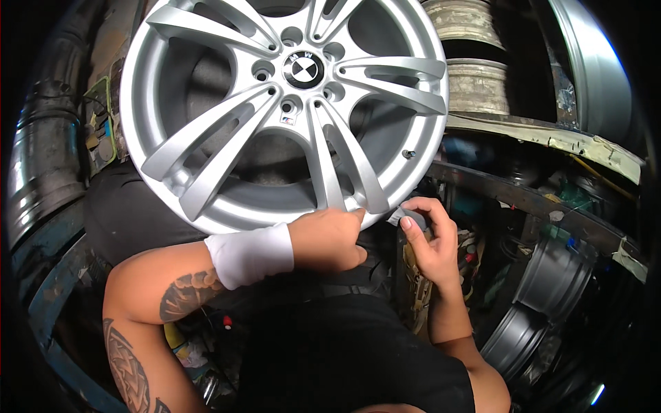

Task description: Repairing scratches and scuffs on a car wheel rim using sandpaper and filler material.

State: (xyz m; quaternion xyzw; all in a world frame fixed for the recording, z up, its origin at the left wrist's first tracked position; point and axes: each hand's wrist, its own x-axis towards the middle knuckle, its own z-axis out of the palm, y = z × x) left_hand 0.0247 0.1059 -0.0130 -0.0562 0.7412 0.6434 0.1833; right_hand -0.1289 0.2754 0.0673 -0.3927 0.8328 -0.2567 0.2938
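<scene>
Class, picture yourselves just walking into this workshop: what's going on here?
A person has a silver wheel in front of them, its spoked face up. Their left hand, curled with a finger out, is at the lower rim by the foot of a spoke, seemingly touching it. Their right hand pinches a small grey piece just beside the rim. More wheels sit off to the right.

The wheel (303,102) is bright silver, its round badge (303,69) ringed in black with black-and-white quarters. That small pad (414,217) is grey, the wristband (251,255) plain white, the shirt (344,351) black, and dark, shaded tattoos (189,296) pattern the left arm (138,282).
</scene>
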